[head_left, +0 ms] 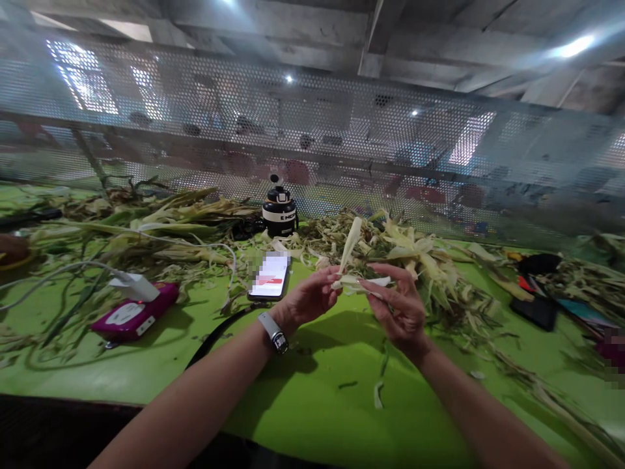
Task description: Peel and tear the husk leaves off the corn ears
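Observation:
Both of my hands hold pale corn husk strips point(350, 244) above the green table point(336, 391). My left hand point(312, 296) pinches the strips at their left end, where one stands upright and another lies crosswise. A watch with a light strap sits on the left wrist. My right hand point(401, 306) has its fingers closed on the other end of the crosswise strip. Just behind my hands lies a heap of husks point(420, 251), and beside my left hand is a phone point(269, 277) with its screen lit.
A black bottle point(280, 212) stands behind the phone. On the left are a purple power strip point(137, 312) with a white charger point(134, 286) and cable, and more husks point(180, 215). A perforated screen point(332, 130) runs along the back. Another dark phone point(534, 312) lies to the right.

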`<state>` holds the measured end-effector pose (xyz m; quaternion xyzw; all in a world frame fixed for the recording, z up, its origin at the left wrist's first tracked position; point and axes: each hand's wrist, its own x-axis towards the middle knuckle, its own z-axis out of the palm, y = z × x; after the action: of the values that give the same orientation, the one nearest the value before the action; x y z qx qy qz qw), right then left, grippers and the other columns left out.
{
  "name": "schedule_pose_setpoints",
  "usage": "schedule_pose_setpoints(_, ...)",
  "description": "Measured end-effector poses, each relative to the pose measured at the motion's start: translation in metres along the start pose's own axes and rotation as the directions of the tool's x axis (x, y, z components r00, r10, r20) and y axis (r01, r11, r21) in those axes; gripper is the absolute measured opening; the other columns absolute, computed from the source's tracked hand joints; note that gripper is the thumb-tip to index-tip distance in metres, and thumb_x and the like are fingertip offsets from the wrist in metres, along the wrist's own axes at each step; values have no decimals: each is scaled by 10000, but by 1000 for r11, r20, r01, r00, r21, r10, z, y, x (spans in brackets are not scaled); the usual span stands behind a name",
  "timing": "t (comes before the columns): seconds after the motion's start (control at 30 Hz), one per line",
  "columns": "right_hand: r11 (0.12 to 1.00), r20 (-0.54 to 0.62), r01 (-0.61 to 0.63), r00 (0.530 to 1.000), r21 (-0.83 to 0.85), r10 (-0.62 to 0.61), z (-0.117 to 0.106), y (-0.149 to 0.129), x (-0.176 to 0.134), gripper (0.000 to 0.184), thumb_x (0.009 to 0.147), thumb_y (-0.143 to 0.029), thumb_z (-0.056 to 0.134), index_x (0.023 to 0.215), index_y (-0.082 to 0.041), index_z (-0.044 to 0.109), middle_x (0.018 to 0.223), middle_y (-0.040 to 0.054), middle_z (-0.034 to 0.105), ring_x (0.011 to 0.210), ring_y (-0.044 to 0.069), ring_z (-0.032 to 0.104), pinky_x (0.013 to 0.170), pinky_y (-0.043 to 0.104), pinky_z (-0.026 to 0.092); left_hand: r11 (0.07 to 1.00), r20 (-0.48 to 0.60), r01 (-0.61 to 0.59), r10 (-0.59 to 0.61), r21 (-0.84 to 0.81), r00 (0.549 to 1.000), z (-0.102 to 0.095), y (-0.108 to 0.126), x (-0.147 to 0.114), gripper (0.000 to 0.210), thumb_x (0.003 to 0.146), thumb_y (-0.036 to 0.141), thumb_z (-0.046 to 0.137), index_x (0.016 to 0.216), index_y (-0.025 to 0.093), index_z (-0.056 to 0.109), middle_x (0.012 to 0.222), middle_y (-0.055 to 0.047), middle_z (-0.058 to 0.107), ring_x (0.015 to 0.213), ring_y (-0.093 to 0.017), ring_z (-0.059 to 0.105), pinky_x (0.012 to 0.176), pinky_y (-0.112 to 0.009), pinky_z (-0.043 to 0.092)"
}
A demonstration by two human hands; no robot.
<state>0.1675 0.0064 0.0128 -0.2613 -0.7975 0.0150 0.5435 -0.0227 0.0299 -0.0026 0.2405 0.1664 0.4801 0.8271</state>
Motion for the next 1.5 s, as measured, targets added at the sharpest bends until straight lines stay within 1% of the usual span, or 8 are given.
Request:
schedule_pose_setpoints(0.2, 994, 47, 108, 993, -13, -107, -1, 0, 4, 306, 729, -120, 569, 939, -290, 712, 1033, 53, 643, 1023, 267, 562, 873, 474, 461, 997, 112, -46, 40, 59, 993, 0, -3, 2, 221, 687, 64, 675, 883, 142, 610, 736, -1, 674, 664, -102, 667, 674, -194, 545)
schedule_pose_setpoints(0.33, 988, 86, 151, 985, -16, -149, -3, -1, 7, 267, 695, -120, 538, 845, -269, 701, 899, 37, 679, 964, 257, 578, 829, 453, 489, 996, 84, -38, 32, 78, 996, 1, -4, 2, 220, 687, 56, 668, 872, 153, 599, 681, 18, 654, 648, -109, 668, 642, -193, 543)
schedule_pose_setpoints(0.43, 979, 66, 190, 981, -72, -185, -4, -2, 7, 246, 672, -127, 543, 809, -266, 693, 957, 40, 662, 1003, 265, 555, 852, 459, 478, 997, 53, -23, 19, 70, 998, 1, -5, 2, 237, 674, 41, 670, 874, 148, 604, 663, 28, 647, 614, -101, 659, 612, -189, 543)
schedule_pose_setpoints(0.67, 919, 117, 349, 936, -184, -332, 1, 4, 3, 303, 698, -142, 587, 955, -278, 673, 1013, 30, 656, 1017, 231, 566, 912, 436, 456, 991, 2, -41, 41, 126, 999, 4, -6, 5, 275, 637, 52, 712, 886, 131, 625, 675, 9, 663, 538, -71, 614, 536, -148, 493)
schedule_pose_setpoints(0.83, 940, 91, 283, 959, -189, -270, 4, 10, 4, 312, 764, -83, 576, 1029, -232, 644, 892, 38, 689, 875, 190, 608, 887, 414, 470, 960, -66, -88, 109, 267, 992, 7, -8, 5, 259, 609, 111, 781, 821, 136, 633, 630, 40, 597, 525, -34, 548, 463, -114, 401)
schedule_pose_setpoints(1.03, 945, 169, 266, 957, -189, -235, 7, 11, 3, 306, 818, -94, 559, 1097, -203, 622, 917, 51, 698, 862, 185, 605, 865, 391, 472, 917, -18, -193, 212, 348, 977, 4, -14, 6, 307, 586, 202, 812, 815, 170, 611, 778, 24, 613, 698, -86, 591, 650, -209, 485)
schedule_pose_setpoints(1.23, 938, 222, 301, 940, -172, -261, 10, 13, 2, 278, 860, -127, 536, 1115, -194, 622, 904, 58, 708, 844, 182, 619, 795, 351, 493, 870, -120, -178, 259, 460, 958, 6, -15, 4, 324, 546, 250, 828, 776, 173, 613, 799, 21, 627, 713, -98, 579, 685, -245, 462)
schedule_pose_setpoints(1.5, 927, 66, 142, 990, -348, -127, 9, 16, 4, 143, 860, -169, 559, 972, -200, 641, 945, 61, 705, 927, 200, 614, 969, 424, 391, 768, -53, -163, 248, 620, 967, 15, -18, 0, 312, 539, 333, 809, 739, 155, 648, 669, 25, 561, 595, -79, 452, 571, -228, 343)
